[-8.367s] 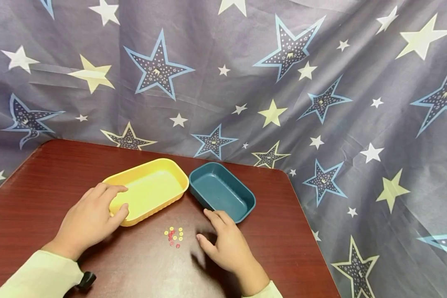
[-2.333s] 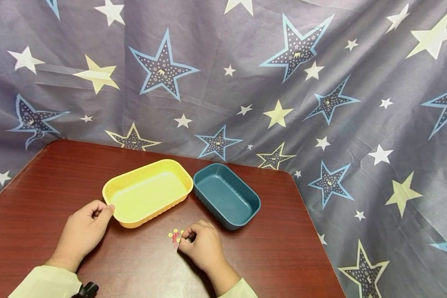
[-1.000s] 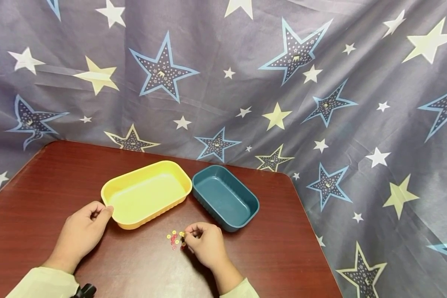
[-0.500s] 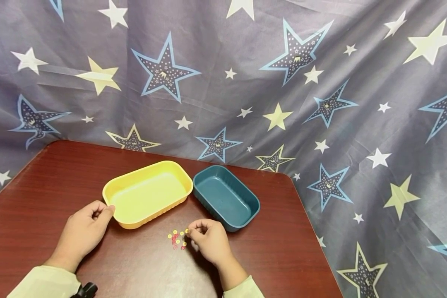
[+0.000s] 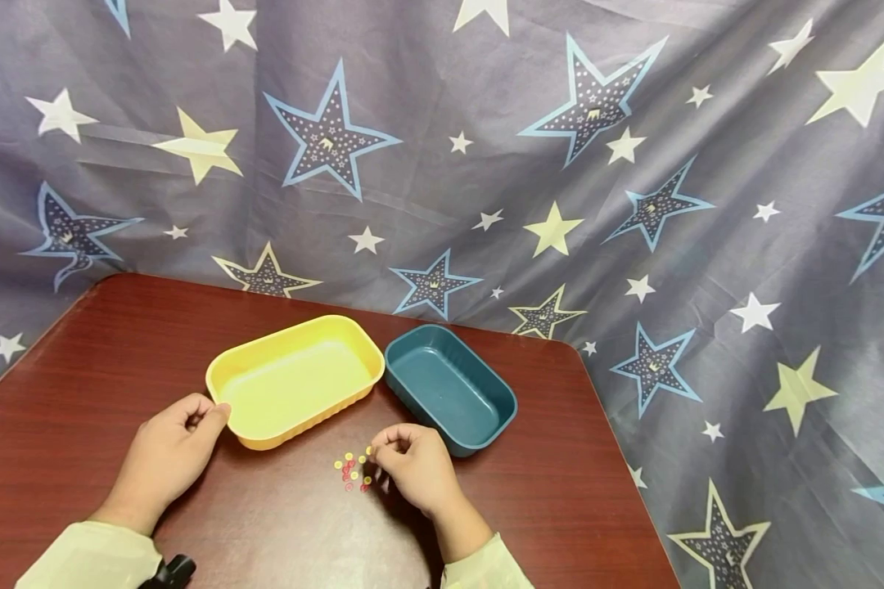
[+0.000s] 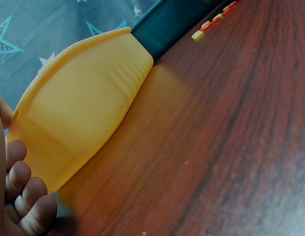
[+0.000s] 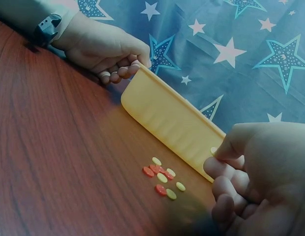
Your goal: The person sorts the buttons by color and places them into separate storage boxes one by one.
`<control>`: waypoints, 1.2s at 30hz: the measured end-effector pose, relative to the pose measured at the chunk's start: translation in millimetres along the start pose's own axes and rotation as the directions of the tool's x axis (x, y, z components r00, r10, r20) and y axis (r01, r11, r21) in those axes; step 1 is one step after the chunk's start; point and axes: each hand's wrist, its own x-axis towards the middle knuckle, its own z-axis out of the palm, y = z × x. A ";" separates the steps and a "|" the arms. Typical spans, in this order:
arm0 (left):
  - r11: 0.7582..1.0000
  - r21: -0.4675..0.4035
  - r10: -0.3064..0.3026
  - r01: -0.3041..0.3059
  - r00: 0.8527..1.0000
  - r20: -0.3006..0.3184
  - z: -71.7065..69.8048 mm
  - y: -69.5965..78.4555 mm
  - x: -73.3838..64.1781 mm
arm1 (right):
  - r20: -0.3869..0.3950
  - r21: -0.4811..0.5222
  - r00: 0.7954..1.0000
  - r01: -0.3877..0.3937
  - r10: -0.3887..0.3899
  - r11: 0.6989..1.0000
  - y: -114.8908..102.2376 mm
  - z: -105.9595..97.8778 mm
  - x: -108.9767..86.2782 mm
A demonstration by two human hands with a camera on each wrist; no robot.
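My left hand (image 5: 164, 454) pinches the near-left corner of a yellow plastic tray (image 5: 298, 380) between thumb and fingers; in the left wrist view the other fingers (image 6: 33, 194) curl beside its outer wall. Just right of a small pile of red and yellow buttons, my right hand (image 5: 421, 470) holds one yellow button (image 7: 214, 150) between thumb and forefinger, above the table. The pile lies flat on the wood, with a yellow button (image 5: 354, 475) near its middle and a red button (image 7: 148, 171) at its left in the right wrist view.
A teal tray (image 5: 449, 393) stands right of the yellow one, close against its corner, behind my right hand. Both sit on a reddish-brown wooden table (image 5: 265, 523). A star-patterned curtain (image 5: 412, 188) hangs behind the table's far edge.
Since the oldest frame, my left hand has come to grip the yellow tray's corner. My right hand reached into the pile and moved slightly right and away with a yellow button.
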 end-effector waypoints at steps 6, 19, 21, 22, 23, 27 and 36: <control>1.000 -0.005 0.006 -0.006 1.000 -0.002 -0.8 1.5 -0.1 | -0.019 -0.030 0.999 0.026 -0.027 0.999 -0.4 -0.1 5.6; 1.000 -0.010 -0.005 0.005 1.000 0.010 -2.1 3.2 -0.2 | -0.014 -0.010 0.999 0.030 -0.031 0.999 -43.6 -7.9 4.0; 1.000 -0.008 -0.003 0.003 1.000 0.010 -1.8 3.3 0.0 | -0.014 -0.017 0.999 0.035 -0.035 0.999 -49.2 -9.4 3.5; 1.000 -0.008 -0.004 0.004 1.000 0.010 -1.7 3.4 0.1 | -0.013 -0.023 0.999 0.036 -0.036 0.999 -51.0 -10.0 3.7; 1.000 -0.008 -0.003 0.004 1.000 0.010 -1.5 3.3 0.3 | -0.013 -0.029 0.999 0.037 -0.037 0.999 -52.6 -10.5 3.9; 1.000 -0.008 -0.001 0.001 1.000 0.010 -1.4 2.9 0.5 | -0.007 -0.045 0.999 0.042 -0.043 0.998 -56.9 -12.2 5.7; 1.000 -0.014 0.007 -0.007 1.000 0.005 -3.2 4.0 -0.4 | -0.006 -0.081 0.999 0.046 -0.046 0.996 -66.3 -12.8 12.5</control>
